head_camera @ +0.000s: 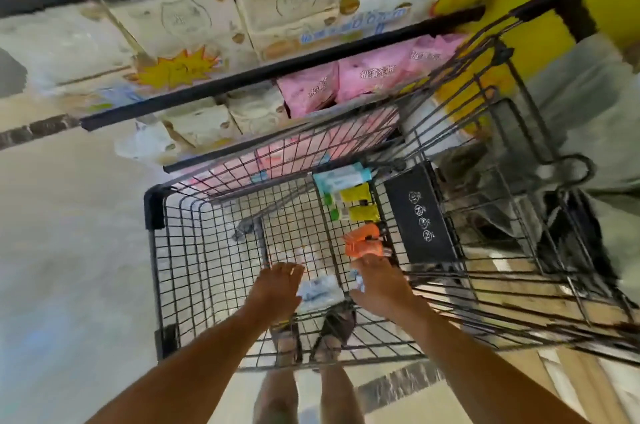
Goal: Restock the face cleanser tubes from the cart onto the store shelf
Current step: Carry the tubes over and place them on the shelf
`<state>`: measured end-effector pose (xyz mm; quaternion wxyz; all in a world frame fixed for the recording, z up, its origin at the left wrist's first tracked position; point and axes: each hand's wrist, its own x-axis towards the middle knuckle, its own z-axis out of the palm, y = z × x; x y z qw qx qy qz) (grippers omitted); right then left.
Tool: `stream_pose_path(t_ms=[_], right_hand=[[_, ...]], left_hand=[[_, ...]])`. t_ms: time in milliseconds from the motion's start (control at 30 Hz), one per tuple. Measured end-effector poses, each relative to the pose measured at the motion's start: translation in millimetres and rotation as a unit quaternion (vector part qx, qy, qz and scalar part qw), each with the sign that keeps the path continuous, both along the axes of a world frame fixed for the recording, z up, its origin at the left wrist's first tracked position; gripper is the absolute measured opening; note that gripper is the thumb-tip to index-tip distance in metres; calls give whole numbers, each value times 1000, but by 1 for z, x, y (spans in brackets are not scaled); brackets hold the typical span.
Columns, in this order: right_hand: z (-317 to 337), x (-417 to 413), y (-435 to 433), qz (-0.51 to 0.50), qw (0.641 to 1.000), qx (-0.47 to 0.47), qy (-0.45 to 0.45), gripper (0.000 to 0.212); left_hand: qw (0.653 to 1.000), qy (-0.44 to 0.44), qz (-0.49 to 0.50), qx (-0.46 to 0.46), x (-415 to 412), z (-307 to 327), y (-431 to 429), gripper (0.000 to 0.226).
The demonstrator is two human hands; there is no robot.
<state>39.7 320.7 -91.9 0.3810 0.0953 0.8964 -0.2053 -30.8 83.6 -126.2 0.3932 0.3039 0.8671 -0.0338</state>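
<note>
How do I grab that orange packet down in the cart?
Come straight down from above, because the cart's wire walls block the sides. The orange packet lies low against the right-hand wall, so the grip probably goes across its narrow width, near the middle. Its exact shape is blurred. The right hand is nearest.

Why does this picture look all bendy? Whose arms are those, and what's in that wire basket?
The camera sits on a person's head and looks down, so you see their own two arms. Its wide lens bends the edges. The wire basket is a black shopping cart. The left hand and the right hand both reach into it. Inside lie tubes: teal tubes, yellow tubes, orange tubes and pale tubes between the hands. It is too blurry to tell whether a hand grips one. Behind are store shelves with pink packs.
</note>
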Motion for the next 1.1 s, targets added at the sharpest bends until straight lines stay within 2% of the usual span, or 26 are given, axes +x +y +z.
stream_pose_path(t_ms=[133, 267, 333, 433, 500, 667, 800, 900, 1000, 1100], right_hand=[[-35, -8, 2, 37, 999, 6, -33, 54], [-58, -7, 3, 58, 997, 17, -49, 51], [-62, -5, 4, 55, 997, 16, -44, 51], [-61, -6, 3, 48, 997, 13, -52, 51], [-58, -8, 0, 46, 998, 10, -52, 51], [-47, -13, -6, 54, 997, 2, -47, 47], [-43, -17, -10, 72, 996, -10, -47, 45], [-50, -23, -15, 107, 993, -16, -54, 45], [-68, -30, -26, 138, 989, -25, -54, 42], [-95, -30, -40, 167, 984, -34, -50, 42]], left_hand=[[996, -59, 57, -26, 6, -50, 14, 65], [997, -64, 45, -19, 14, -89, 31, 48], [996, -74, 41, 0, 18, -105, 35, 53], [998, -66, 14, -9, 16, -119, 38, 73], [996, -79, 32, -18, 11, -127, 38, 75], [985, -135, 102, -19, -3, -123, 37, 53], [984, -120, 126, -25, 3, -118, 21, 44], [974, -115, 193, 14, 1, -108, 5, 32], [950, -126, 281, 48, -4, -97, -14, 28], [934, -130, 325, 69, -7, -92, -35, 33]])
